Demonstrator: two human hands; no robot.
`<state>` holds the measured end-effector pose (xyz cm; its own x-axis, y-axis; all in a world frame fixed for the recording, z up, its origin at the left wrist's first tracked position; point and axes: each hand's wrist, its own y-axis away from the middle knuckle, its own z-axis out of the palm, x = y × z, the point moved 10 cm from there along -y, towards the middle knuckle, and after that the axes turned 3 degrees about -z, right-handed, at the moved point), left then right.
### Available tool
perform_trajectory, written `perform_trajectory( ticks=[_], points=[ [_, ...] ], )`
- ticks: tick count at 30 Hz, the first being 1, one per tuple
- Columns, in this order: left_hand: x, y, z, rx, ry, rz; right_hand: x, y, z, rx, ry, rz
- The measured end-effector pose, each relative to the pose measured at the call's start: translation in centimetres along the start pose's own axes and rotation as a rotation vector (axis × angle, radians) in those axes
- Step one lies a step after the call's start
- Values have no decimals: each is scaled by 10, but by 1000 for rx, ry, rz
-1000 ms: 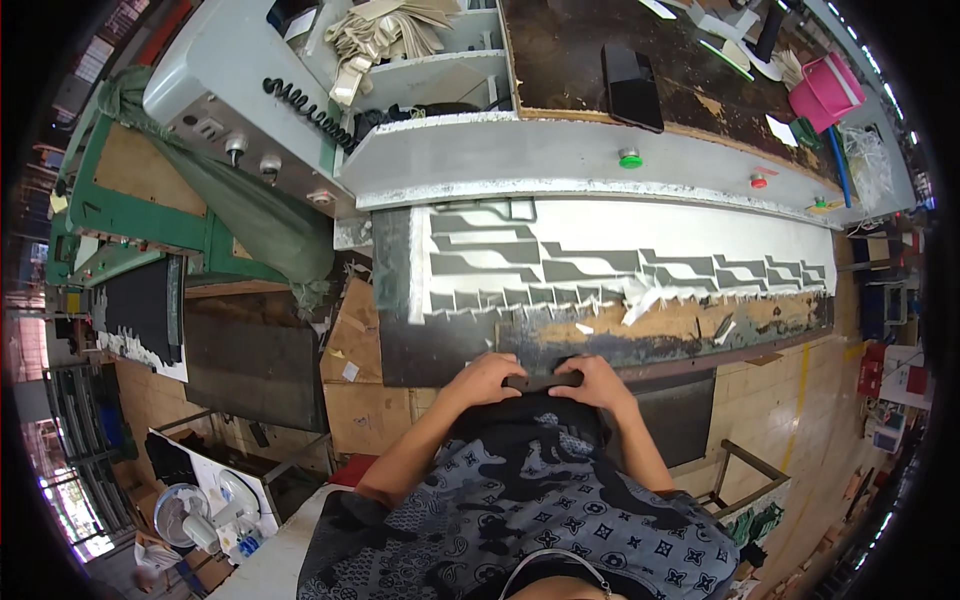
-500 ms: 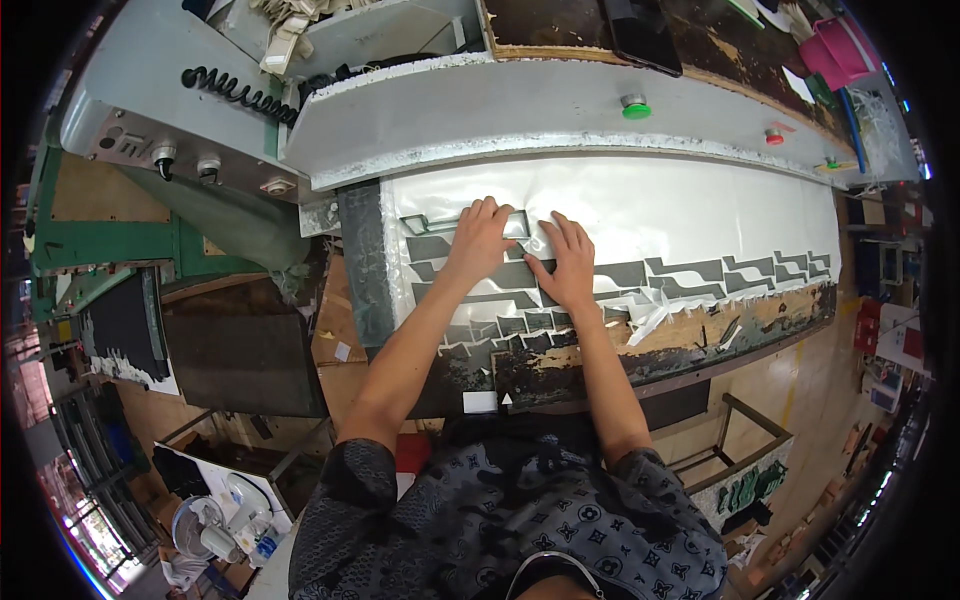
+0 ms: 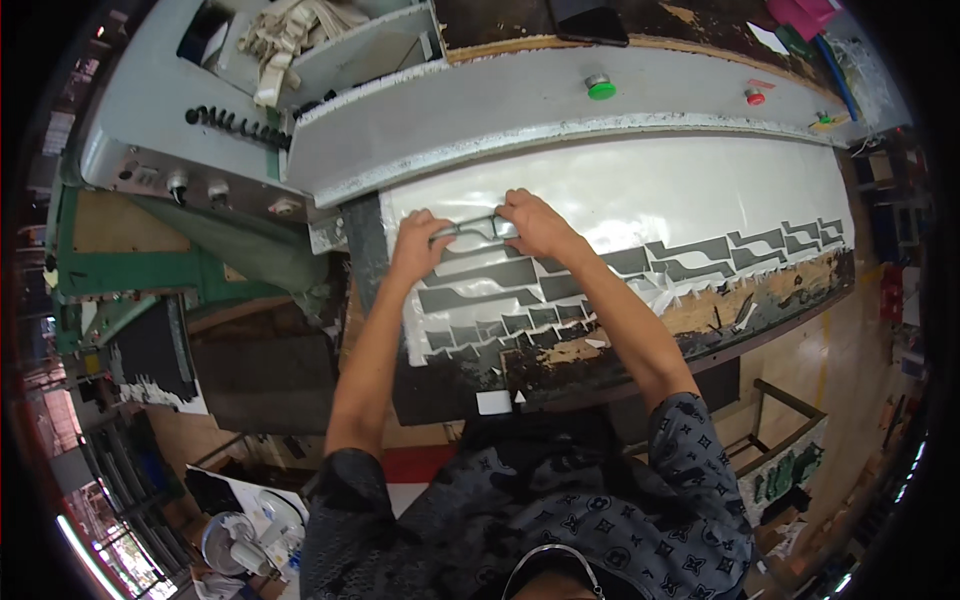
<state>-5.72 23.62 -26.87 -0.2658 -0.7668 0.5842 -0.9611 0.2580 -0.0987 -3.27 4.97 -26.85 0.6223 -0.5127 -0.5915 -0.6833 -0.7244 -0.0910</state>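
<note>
A narrow, dark-edged cutting die (image 3: pixel 476 228) lies on the white sheet material (image 3: pixel 650 190). At its left end my left hand (image 3: pixel 422 242) is closed on the frame, thumb toward me. My right hand (image 3: pixel 538 226) grips the wider right end. Nearer to me, rows of cut-out shapes (image 3: pixel 480 275) run through the sheet and show the dark surface beneath. Whether the die touches the sheet all along its length, I cannot tell.
A grey press beam (image 3: pixel 450 135) spans the far side, carrying a green button (image 3: pixel 600 88) and a red button (image 3: pixel 755 97). A dark phone-like slab (image 3: pixel 590 22) rests on the shelf above. The worn board's near edge (image 3: pixel 560 365) holds scraps.
My right hand has moved left from the sheet onto the die's right end. My left hand has shifted left to the other end. The view has shifted slightly.
</note>
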Motion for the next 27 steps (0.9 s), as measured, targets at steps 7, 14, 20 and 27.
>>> perform_trajectory(
  ticks=[7, 14, 20, 27],
  points=[
    [-2, 49, -59, 383, 313, -94, -156, -52, -89, 137, -131, -414],
    [17, 181, -80, 1048, 982, -186, -254, -10, -89, 398, -648, -394],
    [161, 182, -128, 570, 375, -140, -227, 47, -49, 371, -1112, -10],
    [187, 193, -98, 514, 522, -163, -234, 91, -61, 365, -993, 101]
  ],
)
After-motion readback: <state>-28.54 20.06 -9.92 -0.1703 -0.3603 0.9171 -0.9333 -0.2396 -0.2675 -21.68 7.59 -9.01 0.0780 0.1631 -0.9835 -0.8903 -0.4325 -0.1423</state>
